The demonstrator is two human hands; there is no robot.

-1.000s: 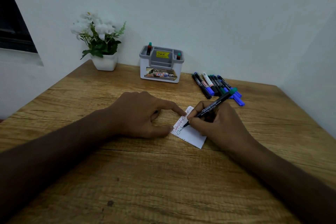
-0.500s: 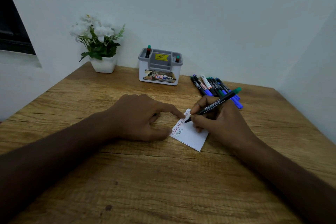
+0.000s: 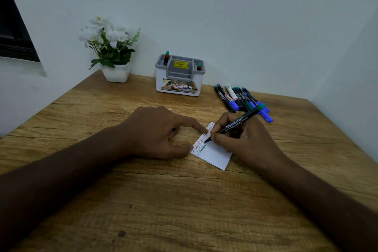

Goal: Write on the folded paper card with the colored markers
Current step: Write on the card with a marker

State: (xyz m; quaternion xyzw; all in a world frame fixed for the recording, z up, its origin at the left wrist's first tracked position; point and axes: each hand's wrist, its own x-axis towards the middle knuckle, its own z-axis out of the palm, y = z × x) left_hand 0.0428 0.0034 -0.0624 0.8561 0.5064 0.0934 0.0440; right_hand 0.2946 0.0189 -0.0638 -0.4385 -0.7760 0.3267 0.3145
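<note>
Writing under way on folded paper card (image 3: 214, 154), flat on wooden table (image 3: 163, 200) between hands. Red line complete along top edge; green second line only begun, rest of card blank. Green-capped marker (image 3: 235, 124) tip touching card, pinched in right hand (image 3: 245, 139) fingers. Left hand (image 3: 157, 133) forefinger and thumb pressing card's left edge, other fingers curled. Spare markers (image 3: 243, 99) lying near, behind right hand; pen holder (image 3: 180, 77) further back.

A wooden table (image 3: 163, 200) carries a white folded card (image 3: 215, 154) near its middle. Along the far edge stand a white pot of flowers (image 3: 117, 72) and a grey-and-white organiser (image 3: 180, 80), with loose markers (image 3: 239, 98) lying to its right.
</note>
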